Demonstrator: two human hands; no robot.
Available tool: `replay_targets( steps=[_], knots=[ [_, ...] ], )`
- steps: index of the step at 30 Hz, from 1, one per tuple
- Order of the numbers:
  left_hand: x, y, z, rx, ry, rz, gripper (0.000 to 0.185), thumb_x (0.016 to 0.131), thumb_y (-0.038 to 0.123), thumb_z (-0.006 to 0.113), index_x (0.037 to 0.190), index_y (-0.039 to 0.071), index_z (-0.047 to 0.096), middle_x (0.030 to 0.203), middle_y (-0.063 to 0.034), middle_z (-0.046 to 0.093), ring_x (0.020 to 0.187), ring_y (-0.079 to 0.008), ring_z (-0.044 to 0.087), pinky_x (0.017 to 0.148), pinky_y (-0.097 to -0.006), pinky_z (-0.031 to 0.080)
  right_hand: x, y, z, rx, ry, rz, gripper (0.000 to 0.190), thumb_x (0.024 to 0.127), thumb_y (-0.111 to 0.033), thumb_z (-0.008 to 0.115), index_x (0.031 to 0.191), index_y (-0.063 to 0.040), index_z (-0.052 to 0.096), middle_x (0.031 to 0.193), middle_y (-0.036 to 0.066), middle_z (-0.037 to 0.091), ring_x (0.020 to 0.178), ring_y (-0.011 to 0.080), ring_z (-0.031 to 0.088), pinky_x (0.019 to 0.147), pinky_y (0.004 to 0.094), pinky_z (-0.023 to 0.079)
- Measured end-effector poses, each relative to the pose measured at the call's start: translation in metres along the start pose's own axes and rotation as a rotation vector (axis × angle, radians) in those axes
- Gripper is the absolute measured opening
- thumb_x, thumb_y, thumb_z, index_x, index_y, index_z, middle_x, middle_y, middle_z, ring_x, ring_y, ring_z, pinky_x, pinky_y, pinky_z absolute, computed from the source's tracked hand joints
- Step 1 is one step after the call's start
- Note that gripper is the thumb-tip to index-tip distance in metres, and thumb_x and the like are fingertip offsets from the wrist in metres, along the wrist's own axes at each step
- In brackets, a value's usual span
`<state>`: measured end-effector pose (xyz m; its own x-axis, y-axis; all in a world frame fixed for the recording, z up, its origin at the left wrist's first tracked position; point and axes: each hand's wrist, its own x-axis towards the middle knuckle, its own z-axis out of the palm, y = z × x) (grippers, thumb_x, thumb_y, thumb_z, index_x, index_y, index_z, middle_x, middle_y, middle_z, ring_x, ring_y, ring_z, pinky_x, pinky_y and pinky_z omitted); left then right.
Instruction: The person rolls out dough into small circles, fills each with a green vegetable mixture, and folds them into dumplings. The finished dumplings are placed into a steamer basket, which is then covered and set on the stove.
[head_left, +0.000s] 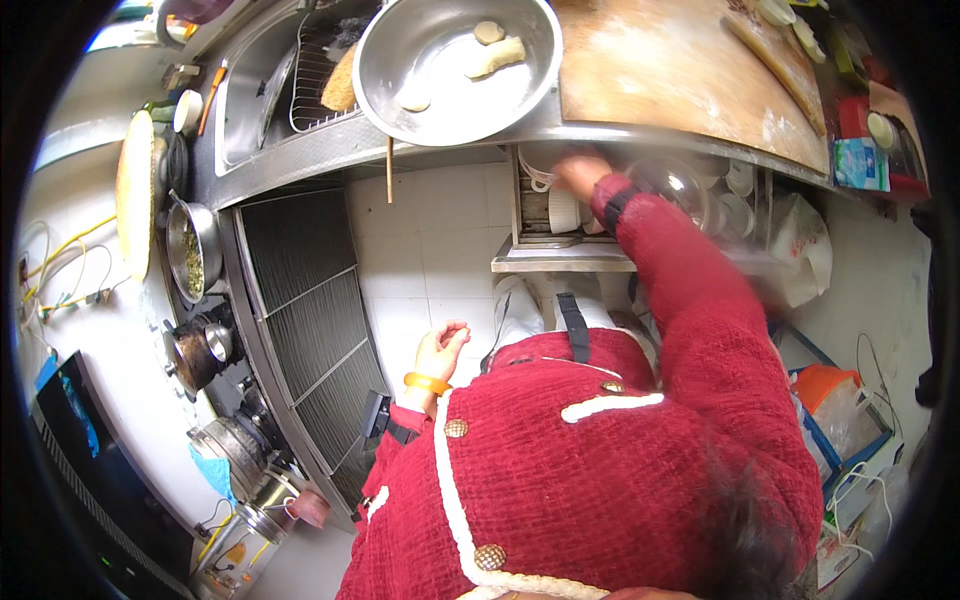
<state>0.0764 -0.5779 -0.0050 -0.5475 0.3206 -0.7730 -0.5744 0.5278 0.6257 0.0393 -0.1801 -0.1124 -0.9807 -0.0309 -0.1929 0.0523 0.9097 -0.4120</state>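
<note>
My right hand, blurred, reaches into a pulled-out drawer below the counter. It is at the rim of a whitish bowl or cup; whether its fingers grip that is unclear. White cups sit just beneath the hand, and clear glassware lies farther right in the drawer. My left hand, with an amber-coloured bangle at the wrist, hangs over the tiled floor, fingers loosely curled and holding nothing visible. On the counter, a large steel basin contains pale dough pieces.
A floured wooden board with a rolling pin covers the counter at right. The steel sink holds a wire rack. A stick protrudes under the basin. Pots stand on the stove side at left.
</note>
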Motion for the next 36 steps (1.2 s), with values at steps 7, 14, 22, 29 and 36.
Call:
replay_targets(
  steps=[7,14,22,29,36],
  knots=[
    [0.003,0.035,0.008,-0.006,-0.025,0.079,0.037,0.090,0.016,0.060,0.121,-0.002,0.050,0.108,-0.0123,0.061,0.098,-0.0196,0.061,0.093,-0.0312,0.045,-0.048,-0.064,-0.023,0.171,0.389,-0.288,0.022,0.065,-0.029,0.075,0.067,-0.011,0.061,0.072,0.004,0.059,0.080,0.0262,0.055,0.081,0.0412,0.042],
    [-0.003,0.086,0.019,-0.732,-0.360,0.069,0.066,0.090,0.045,0.054,0.142,0.015,0.027,0.138,-0.0140,0.040,0.124,-0.0290,0.043,0.099,-0.0533,0.038,-0.063,-0.190,-0.070,0.412,0.386,-0.551,0.021,0.070,-0.028,0.073,0.077,-0.011,0.063,0.076,0.000,0.060,0.084,0.0220,0.056,0.091,0.0439,0.040],
    [-0.036,0.037,-0.017,-1.228,-0.448,0.397,0.066,0.089,0.045,0.056,0.142,0.019,0.028,0.141,-0.0116,0.036,0.125,-0.0307,0.041,0.103,-0.0570,0.033,-0.040,-0.264,-0.082,0.427,0.196,-0.801,0.023,0.068,-0.027,0.076,0.082,-0.011,0.066,0.080,0.002,0.062,0.087,0.0221,0.057,0.094,0.0451,0.038],
    [-0.074,-0.058,-0.097,-1.291,-0.239,0.279,0.061,0.094,0.043,0.049,0.139,0.007,0.029,0.135,-0.0247,0.042,0.126,-0.0363,0.042,0.103,-0.0481,0.038,0.032,-0.295,-0.013,0.145,-0.128,-0.763,0.028,0.067,-0.036,0.077,0.068,-0.011,0.065,0.067,0.009,0.060,0.075,0.0258,0.058,0.084,0.0414,0.042],
    [-0.106,-0.121,-0.142,-1.408,-0.148,0.390,0.057,0.093,0.042,0.051,0.134,0.005,0.037,0.135,-0.0239,0.043,0.125,-0.0366,0.043,0.102,-0.0501,0.038,0.256,-0.323,-0.078,0.111,-0.072,-0.515,0.033,0.075,-0.036,0.067,0.084,-0.004,0.068,0.072,0.012,0.064,0.067,0.0250,0.063,0.065,0.0374,0.049]
  ],
)
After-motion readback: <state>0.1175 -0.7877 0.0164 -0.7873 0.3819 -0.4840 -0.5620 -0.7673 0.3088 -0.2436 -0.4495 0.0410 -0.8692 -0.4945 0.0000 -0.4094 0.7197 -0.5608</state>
